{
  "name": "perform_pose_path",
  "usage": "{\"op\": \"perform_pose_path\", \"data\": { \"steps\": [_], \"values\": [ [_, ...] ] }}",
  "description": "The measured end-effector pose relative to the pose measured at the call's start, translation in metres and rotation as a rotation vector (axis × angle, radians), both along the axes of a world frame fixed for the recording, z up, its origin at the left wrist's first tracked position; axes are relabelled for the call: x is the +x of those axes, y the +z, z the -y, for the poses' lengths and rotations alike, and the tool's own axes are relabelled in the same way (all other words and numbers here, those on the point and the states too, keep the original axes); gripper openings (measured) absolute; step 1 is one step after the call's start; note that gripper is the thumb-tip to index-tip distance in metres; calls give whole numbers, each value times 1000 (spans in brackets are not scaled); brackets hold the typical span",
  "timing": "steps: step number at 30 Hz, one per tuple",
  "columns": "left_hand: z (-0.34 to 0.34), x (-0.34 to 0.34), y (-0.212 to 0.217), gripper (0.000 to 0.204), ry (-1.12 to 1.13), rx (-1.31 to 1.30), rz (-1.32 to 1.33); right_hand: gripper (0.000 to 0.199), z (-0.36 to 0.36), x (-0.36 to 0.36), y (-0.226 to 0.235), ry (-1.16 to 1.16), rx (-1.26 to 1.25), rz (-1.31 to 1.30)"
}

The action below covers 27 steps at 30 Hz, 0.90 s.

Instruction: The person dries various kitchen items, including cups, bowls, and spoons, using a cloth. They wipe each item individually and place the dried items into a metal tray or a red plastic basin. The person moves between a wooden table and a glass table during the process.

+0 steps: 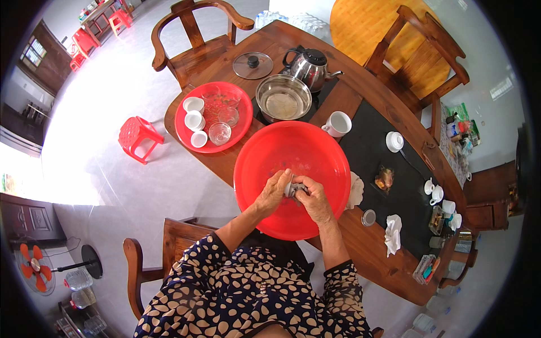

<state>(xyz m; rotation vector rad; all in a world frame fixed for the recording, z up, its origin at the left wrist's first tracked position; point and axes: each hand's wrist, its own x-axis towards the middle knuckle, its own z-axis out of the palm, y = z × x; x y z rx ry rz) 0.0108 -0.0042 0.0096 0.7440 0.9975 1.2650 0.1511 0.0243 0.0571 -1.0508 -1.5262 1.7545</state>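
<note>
Pale floor tiles are seen around a long dark wooden desk (pixel 383 265), where a large round red plastic basin (pixel 293 152) is set at the near edge, within easy reach. Over the basin's middle, a small white ceramic cup (pixel 291 188) is held between both hands, so that drips are caught below. The left hand (pixel 274 190) is curled about the cup's left side, its fingers closed on it; the right hand (pixel 313 198) is cupped against the right side, fingers wrapped likewise. To the far left, more white cups are gathered on a round red plastic tray (pixel 186 130). Farther off, a steel bowl (pixel 283 98) and a steel kettle (pixel 310 66) are placed.
</note>
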Motion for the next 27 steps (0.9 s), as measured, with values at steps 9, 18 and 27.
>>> {"op": "perform_pose_path", "data": {
  "steps": [9,18,27],
  "values": [
    [2,3,15,36,136,-50,-295,21,4,-22,-24,-69,185,43],
    [0,-9,5,42,216,-77,-341,23,-12,4,-18,-233,-2,273],
    [-1,-16,9,39,209,-331,123,43,-6,6,-36,54,311,667]
  ]
}}
